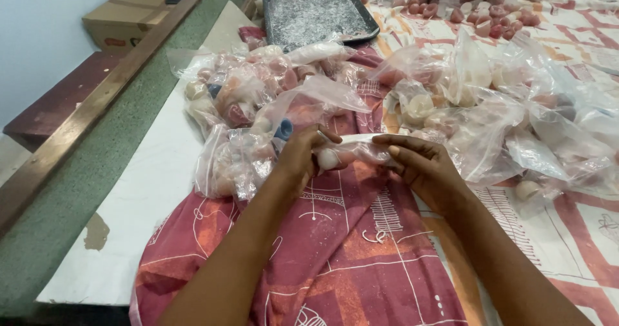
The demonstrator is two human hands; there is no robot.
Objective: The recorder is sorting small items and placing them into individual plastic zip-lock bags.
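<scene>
Red-and-orange cloth (348, 261) – white line drawings, clear bags (251, 107) – pink, cream pieces, dark grey tray (371, 23)

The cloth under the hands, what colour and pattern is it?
The cloth is red and orange with white line drawings, in the head view.

Both hands meet over the red patterned cloth (335, 248). The left hand (303, 155) grips one end of a small clear bag (351, 148), with a pale round piece (327, 159) showing inside, and the right hand (422, 165) pinches the other end, fingers curled over the plastic. Just beyond the small bag, filled plastic bags (258, 100) of pink and cream pieces lie heaped. Further back from it sits a dark tray (316, 13), dusted white. Far left of the tray, a cardboard box (126, 19).
</scene>
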